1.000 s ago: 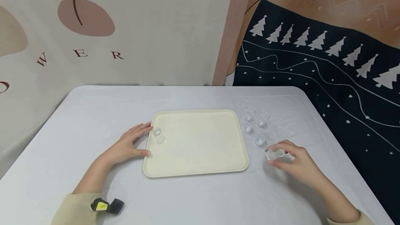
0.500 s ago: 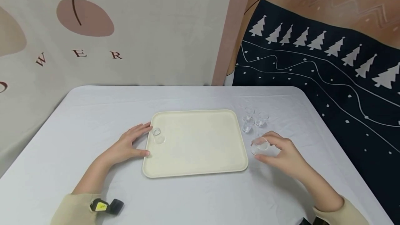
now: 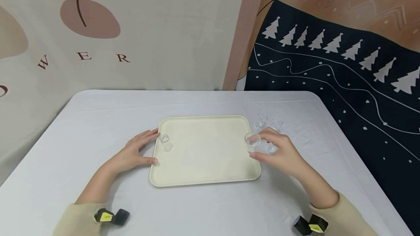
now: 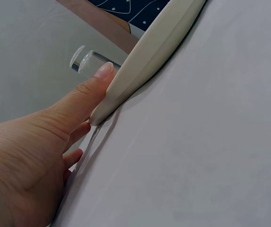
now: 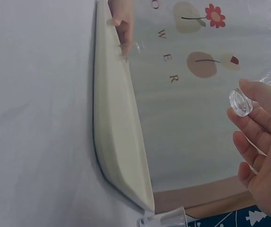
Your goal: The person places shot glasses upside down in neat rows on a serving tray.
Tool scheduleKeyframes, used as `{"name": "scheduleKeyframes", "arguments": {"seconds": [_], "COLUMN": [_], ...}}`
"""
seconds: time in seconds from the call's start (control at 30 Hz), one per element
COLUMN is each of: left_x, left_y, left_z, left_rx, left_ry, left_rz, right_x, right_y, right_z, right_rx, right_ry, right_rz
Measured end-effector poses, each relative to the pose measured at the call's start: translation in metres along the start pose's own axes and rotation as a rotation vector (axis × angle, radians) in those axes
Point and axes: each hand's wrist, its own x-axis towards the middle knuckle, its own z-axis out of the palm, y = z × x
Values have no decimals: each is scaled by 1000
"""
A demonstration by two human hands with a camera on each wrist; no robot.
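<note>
My right hand pinches a small clear shot glass between thumb and fingers, above the right edge of a cream tray. The glass is held rim up, its thick base showing in the right wrist view. At the tray's left side lies my left hand, fingers spread and thumb apart, touching the rim; its thumb rests against that edge in the left wrist view. Just inside the rim there, a second shot glass stands upside down on the tray.
Several more clear glasses stand in a group right of the tray, partly hidden behind my right hand. A white cloth covers the table. Printed fabric hangs behind the table's far edge.
My right hand has carried the shot glass leftward and slightly away from me, from the table's right side to over the tray's right edge. The left hand has stayed put.
</note>
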Motion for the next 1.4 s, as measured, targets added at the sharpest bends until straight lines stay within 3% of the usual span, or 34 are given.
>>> {"name": "scheduleKeyframes", "arguments": {"seconds": [0.37, 0.77, 1.4], "left_x": [0, 0, -1], "left_y": [0, 1, 1], "left_z": [0, -1, -2], "left_rx": [-2, 3, -1], "left_ry": [0, -7, -13], "left_rz": [-3, 16, 0], "right_x": [20, 40, 74], "right_y": [-5, -8, -15], "right_z": [15, 35, 72], "right_rx": [57, 97, 139], "right_ry": [-2, 12, 51], "right_rz": [-17, -144, -113]}}
